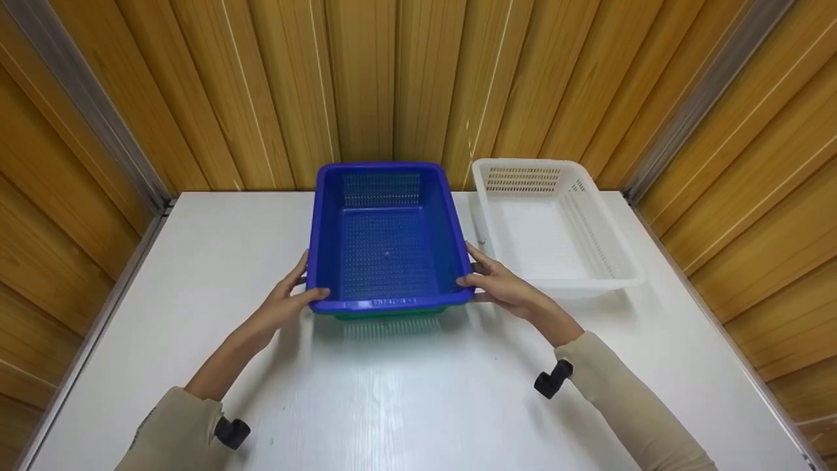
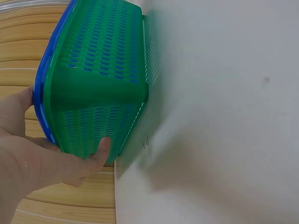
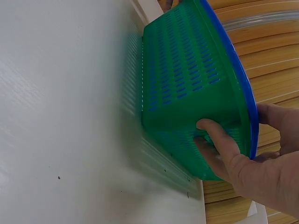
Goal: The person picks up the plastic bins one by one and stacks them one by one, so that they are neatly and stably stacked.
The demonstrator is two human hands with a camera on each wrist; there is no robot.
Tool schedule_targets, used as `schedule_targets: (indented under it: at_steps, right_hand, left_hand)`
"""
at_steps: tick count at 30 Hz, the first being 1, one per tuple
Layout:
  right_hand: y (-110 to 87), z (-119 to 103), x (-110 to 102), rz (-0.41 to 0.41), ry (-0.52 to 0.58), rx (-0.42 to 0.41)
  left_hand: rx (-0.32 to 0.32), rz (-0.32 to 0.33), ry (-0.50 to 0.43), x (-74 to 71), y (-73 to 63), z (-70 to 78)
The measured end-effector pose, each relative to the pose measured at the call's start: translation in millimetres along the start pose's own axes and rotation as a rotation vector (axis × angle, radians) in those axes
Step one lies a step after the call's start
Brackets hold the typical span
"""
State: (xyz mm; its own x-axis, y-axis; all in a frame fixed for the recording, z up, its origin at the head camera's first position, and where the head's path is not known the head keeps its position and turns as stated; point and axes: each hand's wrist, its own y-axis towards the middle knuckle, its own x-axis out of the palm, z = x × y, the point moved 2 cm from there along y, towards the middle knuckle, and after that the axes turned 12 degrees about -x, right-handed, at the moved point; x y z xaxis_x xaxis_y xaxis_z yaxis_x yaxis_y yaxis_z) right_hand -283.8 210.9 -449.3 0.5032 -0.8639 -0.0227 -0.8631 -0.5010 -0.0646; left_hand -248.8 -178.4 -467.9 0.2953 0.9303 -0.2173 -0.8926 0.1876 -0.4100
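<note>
A blue basket (image 1: 390, 255) with slotted walls sits nested inside a green basket (image 2: 98, 93), whose lower front shows beneath the blue rim in the head view. My left hand (image 1: 286, 301) grips the near left side, thumb over the rim and fingers along the outer wall. On the near right side, my right hand (image 1: 503, 288) holds the pair the same way, with fingertips against the green wall in the right wrist view. Both baskets look empty inside as far as the blue one shows. Most of the green basket is hidden from above.
Right of the nested pair, a white basket (image 1: 631, 268) stands on the white table (image 1: 405, 405). Wood-patterned panels (image 1: 366, 78) enclose the back and both sides. Black wrist mounts (image 1: 552, 379) sit at the sleeves.
</note>
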Motion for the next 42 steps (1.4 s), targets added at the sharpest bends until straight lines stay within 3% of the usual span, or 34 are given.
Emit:
schedule_targets:
  at_steps: [9, 15, 17, 27, 34, 42]
  right_hand:
    - [2.9, 1, 1, 0.017, -0.006, 0.006]
    - [4.8, 2, 1, 0.022, -0.010, 0.010]
    - [5.4, 2, 1, 0.029, -0.015, 0.010]
    - [9.5, 6, 5, 0.085, 0.032, -0.003]
    - [14.1, 11, 7, 0.112, 0.037, -0.057]
    - [13.9, 8, 10, 0.134, 0.041, -0.051]
  left_hand:
    - [-0.002, 0.093, 0.116, 0.6, 4.3, -2.7]
    - [0.105, 0.146, 0.157, 2.6, 4.0, -2.6]
    - [0.129, 0.134, 0.156, 2.8, 4.1, -2.8]
    - [0.084, 0.001, -0.004, -2.8, 16.4, -12.1]
    - [0.077, -0.013, -0.057, -5.5, 26.7, -16.5]
    - [0.085, -0.007, -0.015, -10.7, 25.9, -15.1]
